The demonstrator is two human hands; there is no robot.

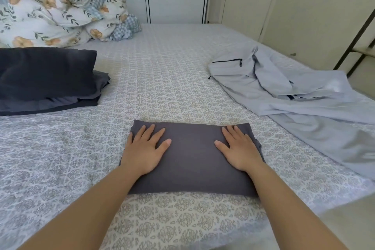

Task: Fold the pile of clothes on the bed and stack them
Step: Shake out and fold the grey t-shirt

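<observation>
— Two flat palms, that's what I see first. The left hand [146,149] and the right hand [239,149] both lie with fingers straight on the folded grey cloth [191,160], pressing it, gripping nothing.

— Where does the cloth sit?

— On the bed [172,79], near the front edge, right before the person. It's a neat rectangle with its long axis running left to right, one long edge pointing toward the headboard.

— What's around it?

— A dark stack [46,81] of folded clothes well apart on the left, and a pale jacket [284,87] crumpled on the right, not yet folded. A flowered quilt [60,12] is bunched at the far left corner.

— What could go wrong?

— I'd guess the carry. If the cloth is lifted by its short ends, the middle may sag and the layers slip open. Setting it down crosswise or off-centre could also tilt the dark stack, which already looks uneven at its right edge.
</observation>
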